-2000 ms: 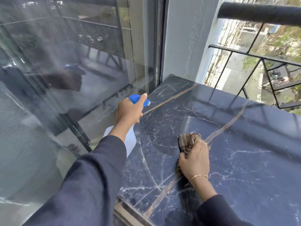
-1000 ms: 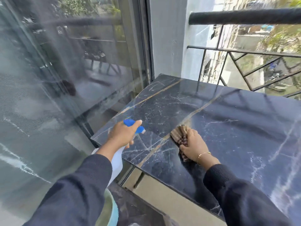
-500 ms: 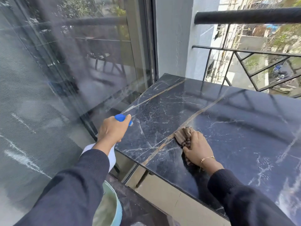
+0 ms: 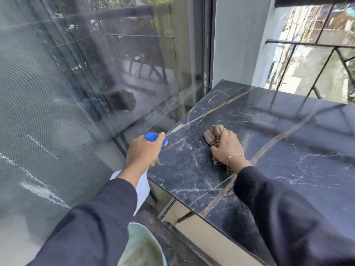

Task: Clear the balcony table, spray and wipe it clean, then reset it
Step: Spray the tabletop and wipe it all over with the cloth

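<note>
The black marble table [image 4: 288, 150] with white and gold veins fills the right half of the view. My left hand [image 4: 143, 150] grips a white spray bottle [image 4: 143, 186] with a blue nozzle [image 4: 153, 136], held at the table's left corner and pointing over the top. A thin streak of spray runs from the nozzle toward the glass side. My right hand [image 4: 226, 147] holds a bunched brown cloth [image 4: 213, 136] and presses it on the marble. Most of the cloth is hidden under the fingers.
A glass sliding door [image 4: 96, 83] stands close on the left. A black metal railing [image 4: 317, 54] runs behind the table, beside a white wall [image 4: 236, 45]. A pale green tub [image 4: 142, 246] sits on the floor below my left arm.
My right hand has slid the cloth farther across the table, away from the front edge. The left hand stays at the table's corner with the bottle, and spray now streaks from the nozzle.
</note>
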Demonstrator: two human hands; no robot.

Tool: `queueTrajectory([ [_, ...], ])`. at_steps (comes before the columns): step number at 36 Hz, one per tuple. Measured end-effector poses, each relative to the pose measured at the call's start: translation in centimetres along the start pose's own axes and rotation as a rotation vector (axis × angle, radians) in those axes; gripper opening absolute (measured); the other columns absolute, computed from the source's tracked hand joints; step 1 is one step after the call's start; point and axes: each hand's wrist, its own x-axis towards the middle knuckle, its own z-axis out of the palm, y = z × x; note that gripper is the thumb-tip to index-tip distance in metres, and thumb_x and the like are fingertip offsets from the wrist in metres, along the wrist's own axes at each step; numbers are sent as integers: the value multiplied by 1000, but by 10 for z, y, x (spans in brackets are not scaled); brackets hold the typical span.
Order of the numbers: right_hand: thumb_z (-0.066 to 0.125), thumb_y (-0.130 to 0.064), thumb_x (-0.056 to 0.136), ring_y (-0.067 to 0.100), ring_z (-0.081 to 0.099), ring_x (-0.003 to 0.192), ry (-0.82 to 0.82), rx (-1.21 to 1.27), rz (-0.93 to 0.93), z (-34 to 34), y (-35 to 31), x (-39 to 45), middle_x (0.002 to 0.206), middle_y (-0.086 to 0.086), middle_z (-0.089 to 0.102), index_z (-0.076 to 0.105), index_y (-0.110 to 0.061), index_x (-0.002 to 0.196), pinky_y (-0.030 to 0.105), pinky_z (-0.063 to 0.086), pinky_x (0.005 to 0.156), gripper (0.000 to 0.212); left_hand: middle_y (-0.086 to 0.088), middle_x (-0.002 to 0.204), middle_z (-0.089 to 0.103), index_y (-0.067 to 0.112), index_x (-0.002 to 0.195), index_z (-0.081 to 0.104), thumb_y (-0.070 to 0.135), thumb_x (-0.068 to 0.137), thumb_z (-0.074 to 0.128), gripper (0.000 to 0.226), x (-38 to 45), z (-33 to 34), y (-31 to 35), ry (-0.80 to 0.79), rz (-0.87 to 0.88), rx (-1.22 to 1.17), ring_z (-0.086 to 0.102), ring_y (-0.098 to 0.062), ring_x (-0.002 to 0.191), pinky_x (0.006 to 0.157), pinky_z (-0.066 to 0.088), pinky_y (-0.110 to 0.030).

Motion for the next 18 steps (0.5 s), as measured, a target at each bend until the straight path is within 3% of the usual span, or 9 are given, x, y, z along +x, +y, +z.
queueTrajectory([
  [8,58,-20,82,29,36,129,-151,-12,-261,27,-48,21,135,15,41,33,-4,134,31,26,107,60,-4,55,63,10,90,68,53,84,51,47,17,6,-11,-27,-55,-92,56,-25,43,70,54,-32],
  [13,62,-19,80,26,40,126,-287,-39,-431,13,-25,-18,135,11,43,35,-6,134,24,27,99,62,-3,61,64,8,91,66,53,83,52,48,1,11,-11,-43,-68,-116,54,-20,41,53,44,-25],
  [18,61,-17,81,27,43,123,-255,-43,-278,-18,24,-59,132,11,44,36,-5,131,26,31,97,57,-6,66,67,14,87,66,52,85,52,40,-32,7,-4,-111,-48,-125,52,-19,41,52,43,-24],
])
